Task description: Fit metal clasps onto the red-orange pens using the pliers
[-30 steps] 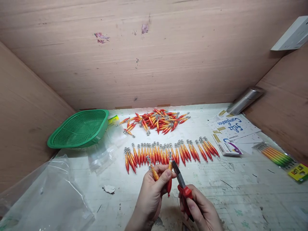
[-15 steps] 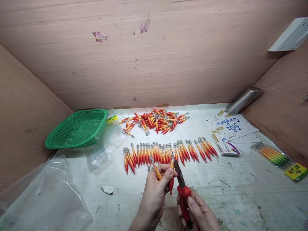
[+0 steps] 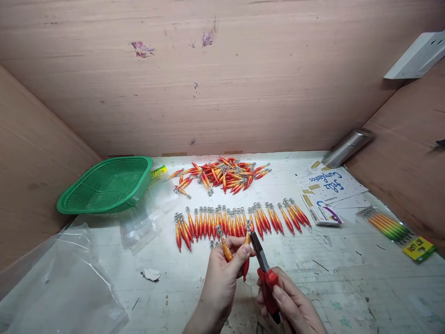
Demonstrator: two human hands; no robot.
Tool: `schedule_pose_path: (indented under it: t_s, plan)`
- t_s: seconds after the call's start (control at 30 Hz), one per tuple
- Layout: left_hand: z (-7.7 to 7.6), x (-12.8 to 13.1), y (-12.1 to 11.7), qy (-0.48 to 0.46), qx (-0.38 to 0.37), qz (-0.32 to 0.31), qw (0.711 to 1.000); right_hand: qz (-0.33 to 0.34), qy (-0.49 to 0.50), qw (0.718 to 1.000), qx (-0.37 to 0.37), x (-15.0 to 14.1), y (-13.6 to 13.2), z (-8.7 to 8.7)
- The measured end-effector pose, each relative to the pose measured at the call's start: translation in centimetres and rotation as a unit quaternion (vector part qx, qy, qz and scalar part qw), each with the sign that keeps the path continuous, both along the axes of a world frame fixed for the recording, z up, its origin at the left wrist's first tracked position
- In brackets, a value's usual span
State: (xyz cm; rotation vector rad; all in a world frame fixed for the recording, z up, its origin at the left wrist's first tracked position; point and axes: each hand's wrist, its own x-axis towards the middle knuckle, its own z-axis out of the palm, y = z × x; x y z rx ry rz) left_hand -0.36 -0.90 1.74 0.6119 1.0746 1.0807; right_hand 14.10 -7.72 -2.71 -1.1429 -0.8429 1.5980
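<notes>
My left hand (image 3: 224,273) is closed around fishing lures, orange-gold and red with metal hook crowns. One squid lure (image 3: 247,239) is pinched upright between thumb and forefinger, its red end pointing down. A second lure (image 3: 226,250) leans out to the left between the fingers. Wrapped around the red handles of a pair of pliers (image 3: 267,280) is my right hand (image 3: 290,297). The dark jaws are beside the upper part of the pinched lure, close to its hooks; whether they grip it I cannot make out. Just beyond lies a row of similar lures (image 3: 227,222).
Behind the row is a loose heap of lures (image 3: 225,174). A green basket (image 3: 104,185) and clear plastic bags (image 3: 66,283) lie left. To the right are printed cards (image 3: 333,185), a small box (image 3: 321,211), a steel flask (image 3: 347,148) and a packet of lures (image 3: 396,232).
The view has shifted slightly. The pliers' jaws have moved a little lower beside the pinched lure, and my right hand has shifted slightly right. Both hands keep their hold.
</notes>
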Motion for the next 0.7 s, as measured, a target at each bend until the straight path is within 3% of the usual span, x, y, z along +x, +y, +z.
schedule_pose_path:
  t_s: [0.13,0.33,0.7]
  plan:
    - [0.1,-0.6,-0.2,-0.001,0.005,-0.011,1.000,0.059,-0.012,0.998,0.021,1.0,0.5,1.1]
    - [0.1,-1.1,-0.3,0.000,-0.008,-0.019,1.000,0.061,-0.079,0.995,0.029,1.5,0.7,2.2]
    - [0.1,-0.9,-0.2,0.025,0.028,-0.003,0.999,0.020,-0.264,0.948,0.178,1.1,0.9,3.0]
